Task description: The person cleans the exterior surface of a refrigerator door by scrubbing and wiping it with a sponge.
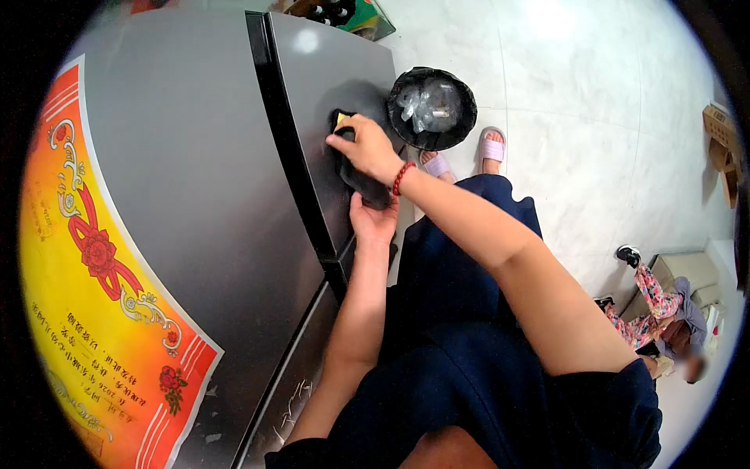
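My left hand [375, 223] supports the near end of a black, shoe-shaped item [363, 184] from below, its fingers partly hidden behind it. At the far end, my right hand [363, 147], with a red beaded bracelet [403, 178] at the wrist, is closed in a pinch. A small yellow piece [341, 119] shows by its fingertips, against the black item. Whether the yellow piece is part of the item or separate, I cannot tell. Both hands are close in front of the grey refrigerator door [316, 74].
A black-lined bin [432, 108] holding clear plastic stands beyond my hands, near my feet in lilac slippers [492, 148]. A yellow and red certificate [98, 297] is on the refrigerator at left. Another person [676, 316] sits at far right, near cardboard boxes [723, 148].
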Motion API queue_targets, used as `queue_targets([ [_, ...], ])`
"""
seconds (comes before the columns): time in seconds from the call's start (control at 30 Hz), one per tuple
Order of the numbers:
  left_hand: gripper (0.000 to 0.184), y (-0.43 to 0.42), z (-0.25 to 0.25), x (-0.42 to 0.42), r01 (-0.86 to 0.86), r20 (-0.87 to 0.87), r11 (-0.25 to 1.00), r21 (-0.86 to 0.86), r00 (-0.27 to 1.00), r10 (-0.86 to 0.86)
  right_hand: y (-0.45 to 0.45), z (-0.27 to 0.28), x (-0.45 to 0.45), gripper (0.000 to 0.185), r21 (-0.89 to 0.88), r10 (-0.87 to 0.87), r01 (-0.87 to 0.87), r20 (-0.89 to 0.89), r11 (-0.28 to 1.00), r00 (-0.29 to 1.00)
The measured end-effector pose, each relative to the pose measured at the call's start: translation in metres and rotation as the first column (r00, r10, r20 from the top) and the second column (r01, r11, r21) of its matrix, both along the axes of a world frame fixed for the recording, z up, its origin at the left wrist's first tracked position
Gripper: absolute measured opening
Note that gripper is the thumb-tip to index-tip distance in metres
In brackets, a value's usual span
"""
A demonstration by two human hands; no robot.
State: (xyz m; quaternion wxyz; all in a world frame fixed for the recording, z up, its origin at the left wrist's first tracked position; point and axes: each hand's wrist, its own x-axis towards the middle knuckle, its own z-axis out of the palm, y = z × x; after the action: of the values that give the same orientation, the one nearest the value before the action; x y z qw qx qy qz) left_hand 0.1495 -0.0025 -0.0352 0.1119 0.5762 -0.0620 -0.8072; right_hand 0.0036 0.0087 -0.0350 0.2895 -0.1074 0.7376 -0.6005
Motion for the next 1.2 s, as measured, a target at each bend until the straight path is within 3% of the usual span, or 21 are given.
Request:
queue_targets([
  [0.1,0.043,-0.005,-0.001,-0.001,0.012,-0.043,1.000,0.010,0.999,-0.011,0.004,0.002,-0.006,0.022,-0.148,0.116,-0.113,0.012,0.982,0.993],
  [0.17,0.043,0.001,0.003,-0.008,0.038,0.016,0.999,-0.024,0.999,-0.038,0.001,0.003,-0.008,0.022,-0.121,0.122,-0.131,-0.077,0.984,0.990],
  [0.33,0.041,-0.002,-0.001,-0.011,0.009,-0.029,1.000,0.004,1.000,-0.009,0.005,0.009,-0.018,0.021,-0.038,0.102,-0.116,-0.272,0.992,0.957],
  [0.4,0.039,-0.001,0.003,-0.017,0.008,-0.049,1.000,0.002,0.999,-0.008,0.011,0.019,-0.022,0.022,-0.091,0.173,-0.218,-0.356,0.972,0.918],
  [0.53,0.036,-0.003,0.003,-0.020,-0.011,-0.091,1.000,0.020,0.996,0.013,0.007,0.005,-0.033,0.024,-0.030,0.139,-0.176,-0.491,0.984,0.860],
  [0.67,0.035,-0.001,0.003,-0.021,-0.004,-0.101,1.000,0.009,0.995,0.005,0.009,0.006,-0.041,0.024,-0.058,0.241,-0.375,-0.676,0.925,0.697],
  [0.8,0.036,-0.004,0.002,-0.022,-0.015,-0.181,0.999,0.032,0.983,0.021,0.004,-0.001,-0.050,0.023,-0.004,0.181,-0.228,-0.596,0.974,0.782],
  [0.87,0.038,-0.010,-0.012,-0.011,-0.002,-0.241,0.999,0.049,0.970,0.013,0.007,0.001,-0.039,0.023,-0.032,0.255,-0.349,-0.620,0.936,0.742],
  [0.97,0.040,0.003,0.004,-0.026,0.047,-0.027,0.996,-0.079,0.998,-0.050,0.020,0.004,-0.011,0.027,0.022,0.427,-0.571,-0.688,0.821,0.587],
  [1.03,0.045,0.007,0.006,-0.021,0.042,-0.051,0.999,-0.027,0.998,-0.043,0.029,0.006,0.004,0.029,0.048,0.472,-0.532,-0.534,0.845,0.702],
  [1.1,0.045,0.011,0.013,-0.019,0.072,0.009,0.997,-0.017,0.997,-0.072,0.041,0.013,0.015,0.029,0.026,0.358,-0.377,-0.381,0.926,0.853],
  [1.13,0.047,0.012,0.016,-0.017,0.071,-0.052,0.997,0.013,0.996,-0.070,0.047,0.016,0.019,0.030,0.025,0.340,-0.352,-0.327,0.936,0.882],
  [1.2,0.050,0.016,0.025,-0.019,0.126,-0.004,0.992,0.000,0.992,-0.126,0.062,0.028,0.023,0.034,0.093,0.363,-0.352,-0.283,0.931,0.888],
])
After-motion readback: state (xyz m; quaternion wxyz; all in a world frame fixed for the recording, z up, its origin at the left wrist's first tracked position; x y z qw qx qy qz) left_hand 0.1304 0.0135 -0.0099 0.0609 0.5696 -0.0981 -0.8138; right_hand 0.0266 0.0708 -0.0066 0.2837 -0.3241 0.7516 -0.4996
